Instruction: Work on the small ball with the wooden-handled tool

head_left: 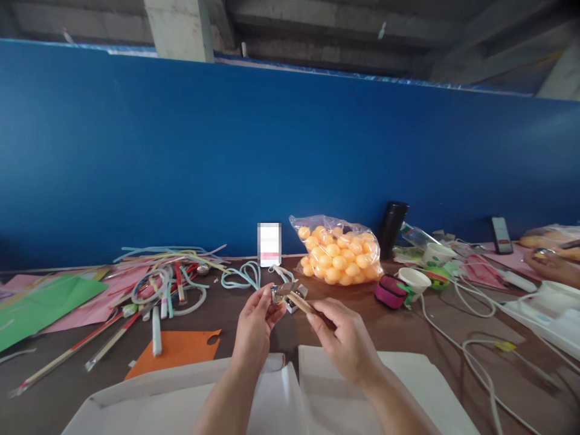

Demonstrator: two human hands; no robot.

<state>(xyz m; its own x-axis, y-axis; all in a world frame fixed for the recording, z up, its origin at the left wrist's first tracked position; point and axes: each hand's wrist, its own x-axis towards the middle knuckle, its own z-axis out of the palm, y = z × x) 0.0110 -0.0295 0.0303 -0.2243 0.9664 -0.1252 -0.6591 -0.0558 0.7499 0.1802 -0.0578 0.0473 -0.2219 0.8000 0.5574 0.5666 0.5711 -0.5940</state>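
Observation:
In the middle of the head view, my left hand (pixel 256 320) is closed, its fingertips pinching a small shiny silver piece (pixel 275 295) whose kind I cannot make out. My right hand (pixel 347 338) is wrapped around a slim wooden-handled tool (pixel 301 303). The tool's dark, flat tip (pixel 286 289) points left and meets or overlaps the silver piece; contact is too small to tell. Just behind my hands sits a small white box (pixel 298 298) with dark shiny round things in it, partly hidden by the tool.
White paper or card sheets (pixel 389 371) lie under my forearms. Orange balls (pixel 339 257) fill a transparent bag behind. Tubes and sticks (pixel 167 284), green paper (pixel 49 305) and orange paper (pixel 181 350) lie left. Cups (pixel 414 281), cables (pixel 473 356) and another person's hand (pixel 546 263) are right.

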